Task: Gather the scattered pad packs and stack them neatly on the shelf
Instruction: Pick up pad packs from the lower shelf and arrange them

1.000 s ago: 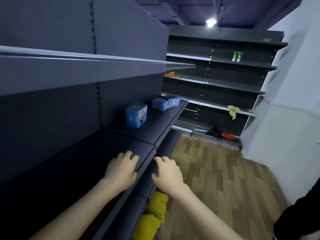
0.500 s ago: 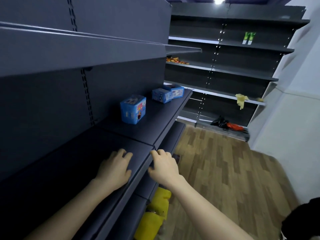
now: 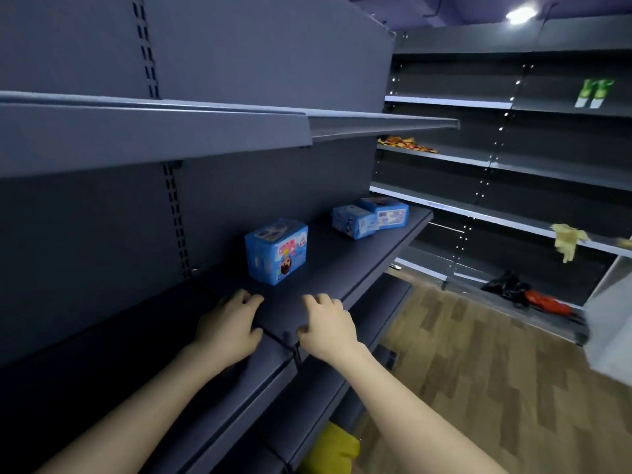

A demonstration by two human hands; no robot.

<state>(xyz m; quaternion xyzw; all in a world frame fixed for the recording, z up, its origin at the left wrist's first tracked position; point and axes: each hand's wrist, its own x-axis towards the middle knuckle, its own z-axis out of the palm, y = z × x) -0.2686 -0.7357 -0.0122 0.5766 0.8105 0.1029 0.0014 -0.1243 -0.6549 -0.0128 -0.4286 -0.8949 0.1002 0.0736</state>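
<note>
The dark shelf (image 3: 337,268) bears an upright pack (image 3: 277,252) — and, farther along, a middle pack (image 3: 352,222) touching a far pack (image 3: 390,212).

Below the shelf (image 3: 342,265), a yellow thing (image 3: 330,449) is half hidden and cut by the bottom edge. Print on the nearest pad pack (image 3: 277,251) is blurred.

Nearest pad pack (image 3: 276,250) upright on shelf (image 3: 342,265); two more packs (image 3: 371,217) farther back, touching. Both hands (image 3: 229,328) on shelf, before nearest pack.
</note>
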